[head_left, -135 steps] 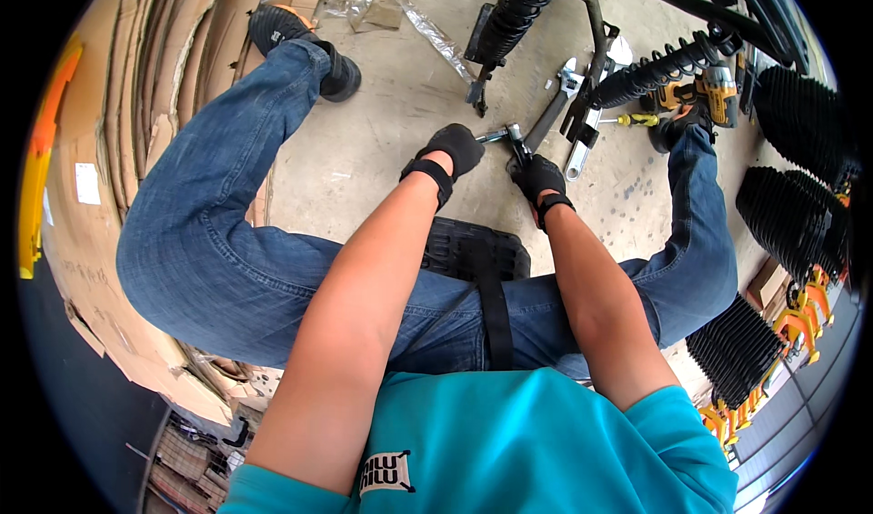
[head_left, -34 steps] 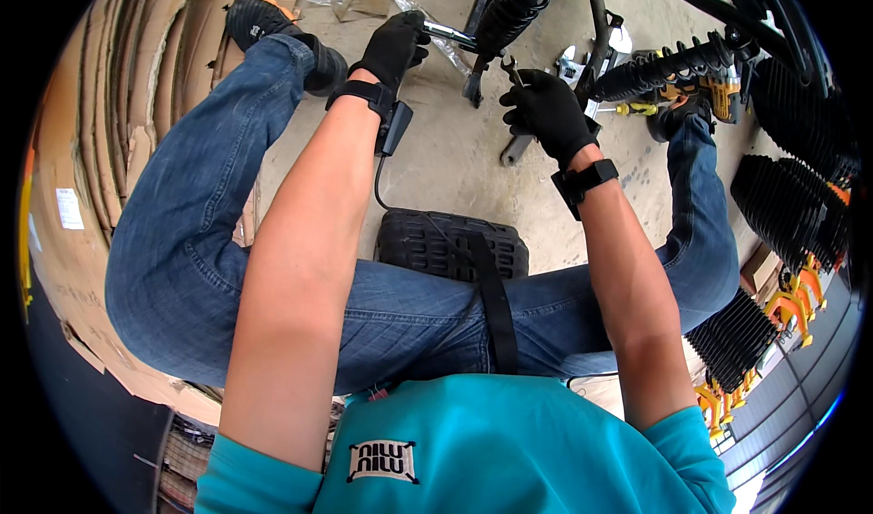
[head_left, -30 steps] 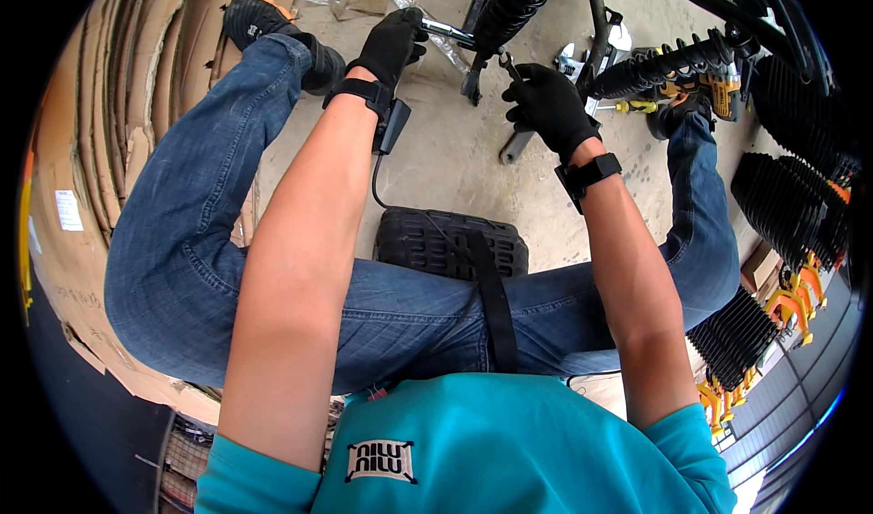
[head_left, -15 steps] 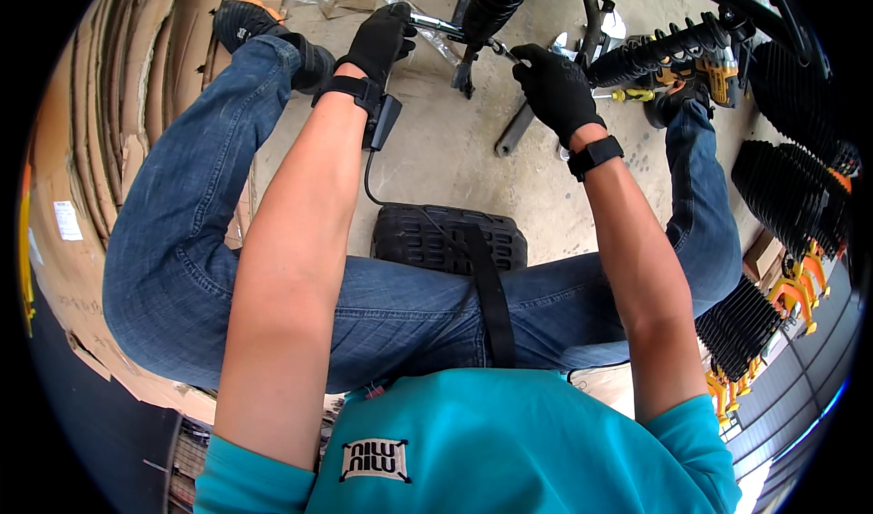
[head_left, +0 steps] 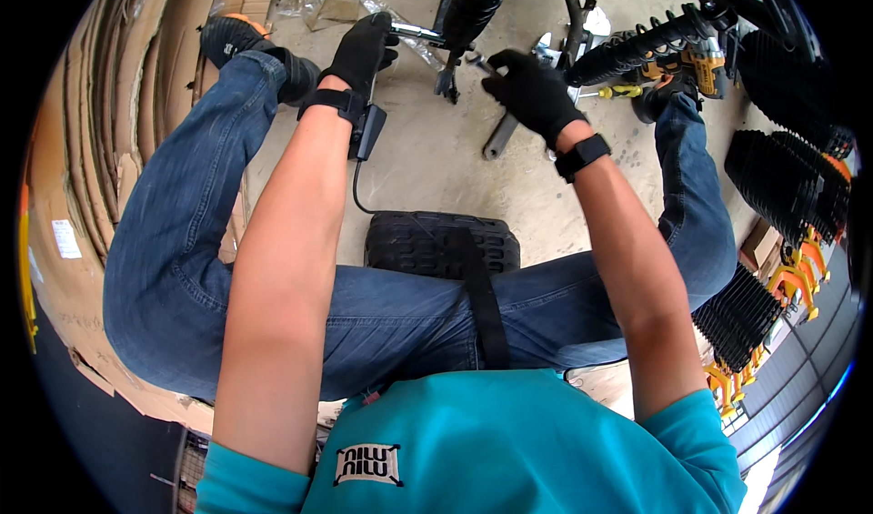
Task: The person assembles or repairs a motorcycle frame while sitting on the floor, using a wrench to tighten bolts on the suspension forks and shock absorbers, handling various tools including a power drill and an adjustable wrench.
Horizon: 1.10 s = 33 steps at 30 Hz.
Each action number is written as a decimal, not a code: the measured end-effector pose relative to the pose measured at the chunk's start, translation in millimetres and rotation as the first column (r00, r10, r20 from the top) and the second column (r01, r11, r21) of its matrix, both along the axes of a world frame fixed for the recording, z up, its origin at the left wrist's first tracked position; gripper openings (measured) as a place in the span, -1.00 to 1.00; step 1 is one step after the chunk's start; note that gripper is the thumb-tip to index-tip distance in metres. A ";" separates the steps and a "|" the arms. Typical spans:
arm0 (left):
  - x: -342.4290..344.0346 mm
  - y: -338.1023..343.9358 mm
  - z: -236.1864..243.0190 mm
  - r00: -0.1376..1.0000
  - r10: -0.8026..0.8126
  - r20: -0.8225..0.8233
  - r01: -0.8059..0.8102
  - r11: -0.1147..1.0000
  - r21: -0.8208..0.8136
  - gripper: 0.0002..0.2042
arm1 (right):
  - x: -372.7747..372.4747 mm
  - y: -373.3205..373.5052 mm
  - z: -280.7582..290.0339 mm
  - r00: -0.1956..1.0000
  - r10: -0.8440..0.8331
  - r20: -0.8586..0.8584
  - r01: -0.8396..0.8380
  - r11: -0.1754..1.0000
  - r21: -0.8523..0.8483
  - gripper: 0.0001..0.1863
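Observation:
My left hand (head_left: 362, 52), in a black glove, is closed around the end of a silver socket wrench (head_left: 416, 34). The far end of that tool meets the lower end of a black coil-spring shock absorber (head_left: 477, 9). On the other side my right hand (head_left: 532, 95), gloved too, pinches a small wrench (head_left: 476, 61) whose tip shows just beyond the fingers, slightly blurred. This tip sits apart from the shock absorber's lower mount. My fingers cover most of its handle.
A second shock absorber (head_left: 641, 52) hangs at the right beside a yellow-black power drill (head_left: 707, 66) and a yellow-handled screwdriver (head_left: 621, 91). A dark metal tube (head_left: 502, 136) lies on the concrete. Between my legs sits a knobby tyre (head_left: 441, 243); flattened cardboard (head_left: 136, 77) stands left.
My right hand has drawn the small wrench back from the shock absorber's lower mount. My left hand keeps its hold on the socket wrench. The whole view has shifted slightly.

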<state>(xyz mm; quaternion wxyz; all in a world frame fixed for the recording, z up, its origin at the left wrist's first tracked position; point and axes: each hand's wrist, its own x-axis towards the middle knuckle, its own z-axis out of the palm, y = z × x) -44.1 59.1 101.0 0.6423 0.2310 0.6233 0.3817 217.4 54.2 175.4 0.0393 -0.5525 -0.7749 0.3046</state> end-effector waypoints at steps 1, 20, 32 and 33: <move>-0.3 0.2 -1.9 1.000 -0.011 -0.022 0.011 1.000 0.008 -0.67 | 0.6 -6.8 -3.2 1.000 0.000 0.019 0.001 1.000 -0.010 -0.67; 0.9 4.6 10.2 0.999 -0.032 -0.043 0.028 0.994 -0.104 -0.70 | 75.5 -94.6 -114.9 0.813 0.256 0.523 0.055 0.860 -0.507 -0.76; 0.1 1.0 5.4 1.000 -0.007 -0.023 0.006 0.997 -0.079 -0.70 | 44.7 -83.7 -84.3 0.964 0.109 0.242 0.042 0.838 -0.543 -0.72; 1.0 0.7 7.1 1.000 -0.006 -0.019 0.004 0.997 -0.078 -0.70 | 43.6 -83.0 -84.0 0.962 0.110 0.248 0.048 0.831 -0.554 -0.70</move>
